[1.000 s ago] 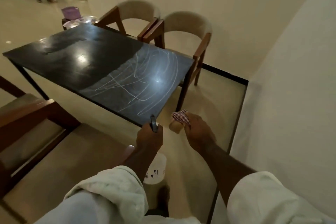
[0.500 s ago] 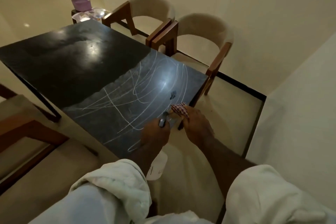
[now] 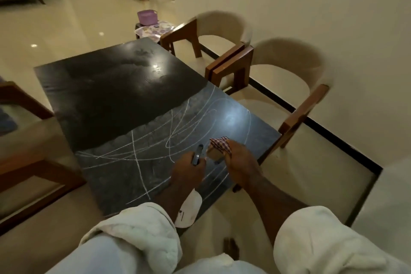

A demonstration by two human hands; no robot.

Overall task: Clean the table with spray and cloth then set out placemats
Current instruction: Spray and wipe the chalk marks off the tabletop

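So, both hands were out over the near right corner of the black desk (image 3: 115, 100), side by side and just apart. The left hand (image 3: 188, 171) was wrapped round the top of the spray bottle (image 3: 189, 209). Its dark nozzle stuck up past the knuckles, and the white body hung down under the wrist, over the desk's near edge. The right hand (image 3: 241, 163) was clamped on a red-and-white checked cloth (image 3: 220, 143), bunched up at the fingertips, with some tan lump (image 3: 213, 154) beneath it that I couldn't identify. Couldn't tell if the cloth was actually touching the surface either.

The near half of the desk looked dull grey and was covered in looping white scribbles (image 3: 138, 162), while the far half was darker and glossy. Two padded wooden chairs (image 3: 222, 29) (image 3: 289, 69) sat along the right side, next to the wall. Past the far end, a purple basket (image 3: 147, 17) stood beside some patterned sheets (image 3: 155, 29) that looked like placemats, well away from the hands.
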